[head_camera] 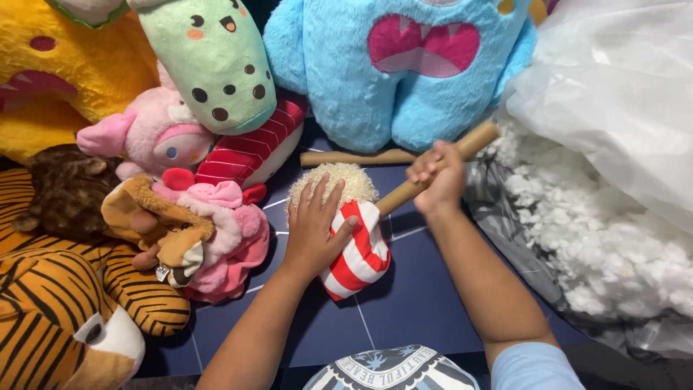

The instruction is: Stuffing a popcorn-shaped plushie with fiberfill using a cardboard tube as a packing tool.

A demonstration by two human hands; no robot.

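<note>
On the dark blue tiled floor (426, 303), at the centre of the head view, lies a popcorn-shaped plush toy (354, 242): a red-and-white striped bucket body topped with a cream, nubbly crown. It rests tilted, crown pointing up-left, base toward the person. A brown wooden stick (433, 170) runs diagonally from the toy's upper side up to the right; its lower end meets the toy's body near the crown, though whether it goes inside cannot be told.

The left hand (314, 224) lies flat on the toy, fingers spread over the crown and thumb across the stripes, pressing rather than closing around it. The right hand (437, 177) is wrapped tight around the stick near mid-length, fist closed, forearm extending down-right to a light blue sleeve (534, 365).

Surrounding items, largest first: a blue monster plush (397, 65) behind the stick, a tiger plush (65, 310) at lower left, loose white stuffing (599, 238) in clear plastic at right, and a pink plush (224, 231) just beside the left hand.
</note>
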